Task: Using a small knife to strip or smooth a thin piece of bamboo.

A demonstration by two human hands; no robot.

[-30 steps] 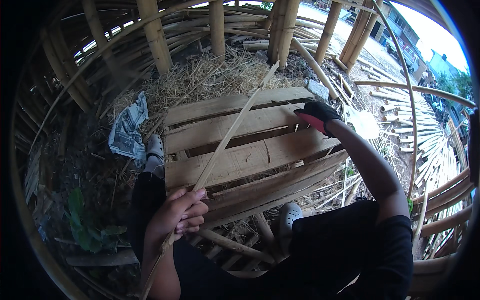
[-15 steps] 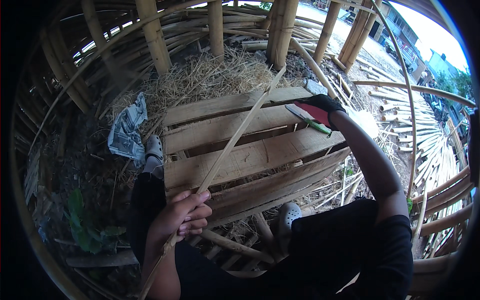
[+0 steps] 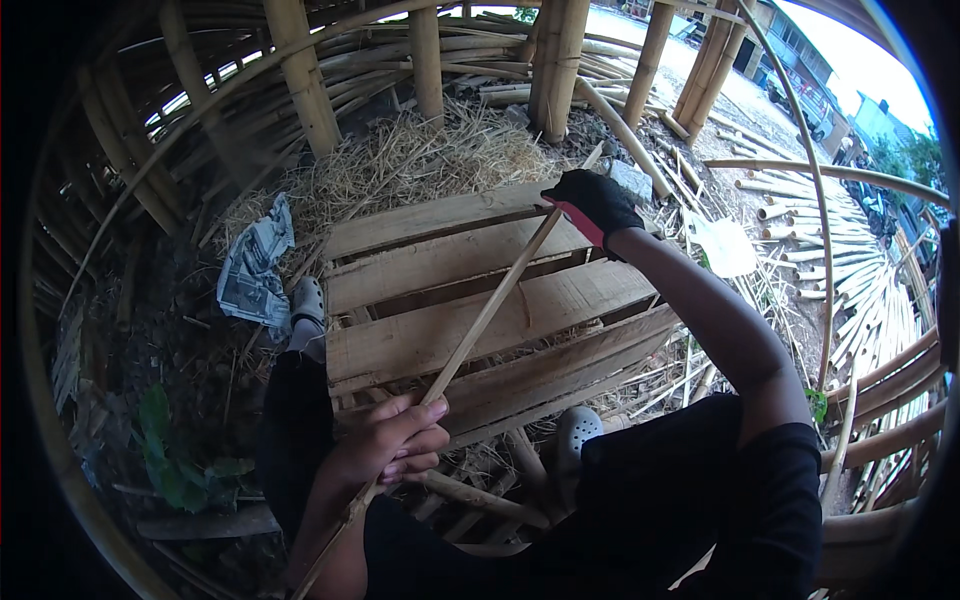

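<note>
A long, thin bamboo strip (image 3: 490, 303) slants up across a wooden slatted crate (image 3: 440, 345). My bare left hand (image 3: 400, 440) is closed around its lower part, near the crate's front left corner. The strip's tail runs down along my left forearm. Over the crate's far right corner, my right hand (image 3: 597, 208), in a black and red glove, is closed at the strip's upper part. The tip shows just beyond the glove. The green-handled knife seen earlier is out of sight; whether the glove hides it I cannot tell.
Dry straw (image 3: 440, 150) is heaped behind the crate, with crumpled newspaper (image 3: 255, 270) at its left. Upright bamboo posts (image 3: 557, 70) stand at the back. Many cut bamboo poles (image 3: 850, 290) lie at the right. A white sheet-like piece (image 3: 725, 245) lies beyond my right forearm.
My right hand has moved left from the crate's right edge onto the strip's upper part, and the knife has gone from view. My left hand has shifted slightly right with the strip.
</note>
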